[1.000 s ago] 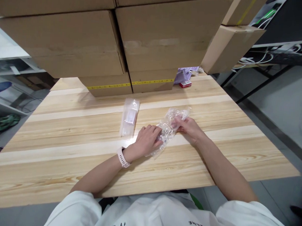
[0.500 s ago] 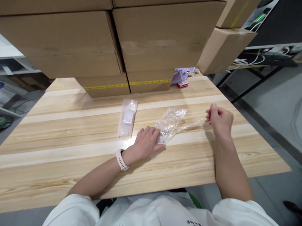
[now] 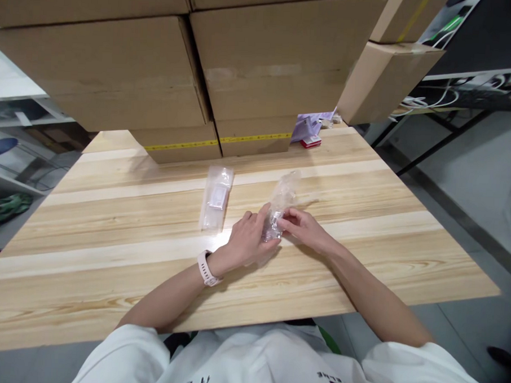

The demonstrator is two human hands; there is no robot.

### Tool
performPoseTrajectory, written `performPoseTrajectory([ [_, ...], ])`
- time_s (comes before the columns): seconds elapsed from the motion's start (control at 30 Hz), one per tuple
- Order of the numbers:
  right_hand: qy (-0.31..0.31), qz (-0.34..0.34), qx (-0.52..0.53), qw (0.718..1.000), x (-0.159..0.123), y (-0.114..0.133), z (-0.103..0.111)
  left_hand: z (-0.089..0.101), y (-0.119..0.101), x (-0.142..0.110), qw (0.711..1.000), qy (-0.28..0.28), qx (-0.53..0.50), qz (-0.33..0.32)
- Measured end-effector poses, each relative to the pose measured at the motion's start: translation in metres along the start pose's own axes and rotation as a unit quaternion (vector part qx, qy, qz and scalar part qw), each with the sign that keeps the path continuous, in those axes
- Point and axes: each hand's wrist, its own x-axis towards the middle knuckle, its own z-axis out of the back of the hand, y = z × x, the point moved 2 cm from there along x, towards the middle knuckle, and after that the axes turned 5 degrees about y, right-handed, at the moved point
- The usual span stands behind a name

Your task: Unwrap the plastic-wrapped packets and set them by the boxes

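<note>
A crumpled clear plastic bag (image 3: 286,188) lies on the wooden table in front of me, its near part bunched between my hands. My left hand (image 3: 249,236), with a pale pink watch band at the wrist, grips the bag's near left side, thumb and fingers around it. At its right edge, my right hand (image 3: 302,227) pinches the plastic between thumb and fingers. What is inside the bag is too blurred to make out. To the left lies another clear plastic sleeve (image 3: 214,218) with a small pale packet (image 3: 218,196) in it; neither hand touches it.
Large cardboard boxes (image 3: 278,68) are stacked along the table's back edge. Beside them lie a purple package (image 3: 307,127) and a small red box (image 3: 311,142). More cartons (image 3: 387,84) stand at the right rear, near a desk with white cables (image 3: 424,103).
My right hand pulled a strip of plastic out to the right, then came back to the bag beside my left hand. The left hand stayed on the bag, which is now more bunched.
</note>
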Motion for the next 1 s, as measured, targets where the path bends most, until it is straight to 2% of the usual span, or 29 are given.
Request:
performPoseTrajectory([
  [0.07, -0.008, 0.016, 0.035, 0.999, 0.001, -0.001, -0.002, 0.003, 0.003, 0.001, 0.988, 0.016, -0.150, 0.015],
  [0.1, -0.012, 0.018, 0.050, 0.999, 0.002, -0.001, -0.002, 0.004, 0.005, 0.002, 0.973, 0.028, -0.229, 0.022],
  [0.23, -0.017, 0.020, 0.081, 0.996, 0.000, 0.002, -0.002, -0.001, 0.016, 0.009, 0.866, 0.059, -0.493, 0.056],
  [0.3, -0.016, 0.020, 0.078, 0.997, -0.001, 0.005, -0.002, -0.004, 0.019, 0.011, 0.816, 0.066, -0.571, 0.061],
  [0.37, -0.017, 0.017, 0.076, 0.997, -0.003, 0.007, -0.001, -0.005, 0.020, 0.012, 0.788, 0.077, -0.608, 0.059],
  [0.53, 0.031, -0.021, 0.146, 0.988, -0.010, 0.010, -0.008, -0.001, 0.009, 0.007, 0.770, 0.097, -0.631, 0.028],
  [0.63, 0.046, -0.045, 0.212, 0.975, -0.011, 0.009, -0.011, -0.001, 0.008, 0.007, 0.732, 0.098, -0.672, 0.051],
  [0.73, -0.004, -0.062, 0.248, 0.967, -0.006, 0.003, -0.006, -0.004, 0.018, 0.011, 0.705, 0.090, -0.694, 0.110],
  [0.83, -0.099, -0.058, 0.210, 0.971, 0.000, -0.005, 0.007, -0.007, 0.032, 0.015, 0.712, 0.075, -0.680, 0.159],
  [0.9, -0.155, -0.047, 0.176, 0.971, 0.002, -0.008, 0.017, -0.007, 0.038, 0.017, 0.713, 0.069, -0.678, 0.166],
  [1.0, -0.202, -0.030, 0.159, 0.966, 0.004, -0.010, 0.028, -0.006, 0.040, 0.018, 0.704, 0.060, -0.689, 0.161],
])
